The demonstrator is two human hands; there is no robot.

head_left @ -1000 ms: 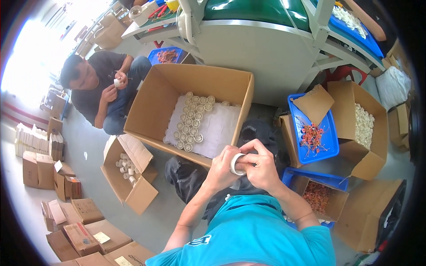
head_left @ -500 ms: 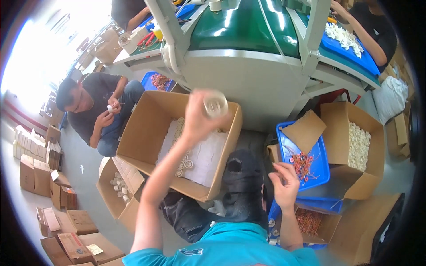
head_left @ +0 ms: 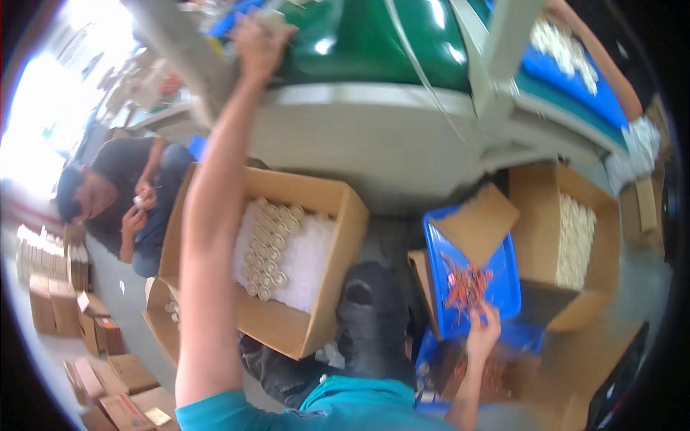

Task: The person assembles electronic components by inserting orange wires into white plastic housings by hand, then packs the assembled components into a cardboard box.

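Observation:
My left arm reaches far forward, and my left hand (head_left: 260, 49) is at the left edge of the green belt (head_left: 345, 50). Its fingers are closed round a pale, rounded part (head_left: 272, 20), blurred by motion. At the blue tray (head_left: 509, 291) on the right, my right hand (head_left: 484, 332) has its fingertips pinched at a heap of thin red wires (head_left: 467, 285). How many wires it grips is too blurred to tell. Below my left forearm, a big open carton (head_left: 334, 255) holds rows of round white parts (head_left: 266, 251) on a white sheet.
A carton of small white pieces (head_left: 575, 241) stands at the right. A cardboard flap (head_left: 478, 226) lies over the blue tray. A seated co-worker (head_left: 118, 190) handles a small white part at the left. Metal frame posts (head_left: 499, 65) rise beside the belt. Several cartons (head_left: 129, 377) stand lower left.
My left hand has gone from above the big carton, where it held a round pale part, up to the belt. My right hand has lowered to the wires. The view has shifted.

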